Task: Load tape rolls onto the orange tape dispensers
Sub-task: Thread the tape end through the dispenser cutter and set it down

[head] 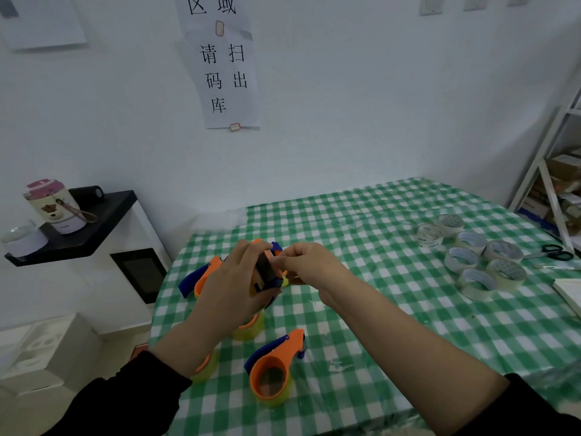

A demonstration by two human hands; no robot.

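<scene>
The left hand point(226, 284) is wrapped around an orange plastic tape dispenser point(264, 270) with blue trim and holds it raised above the counter point(377, 212), which carries a green-and-white checked cloth. The right hand point(306, 262) pinches with curled fingertips at the dispenser's front end; whether it has a loose tape end or the plastic itself cannot be told. Further orange dispensers lie on the counter near the hands, among them a loaded orange dispenser point(273, 369) with a yellowish roll on its hub. The clear tape rolls point(471, 259) lie grouped well apart to the right, near black-handled scissors point(556, 252). Handling: the dispenser is judged light and rigid; grip it by the handle and keep fingers off the cutter edge. The rolls are judged light, stiff rings, slick outside and tacky at the free end; take each by its rim or through the core.
</scene>
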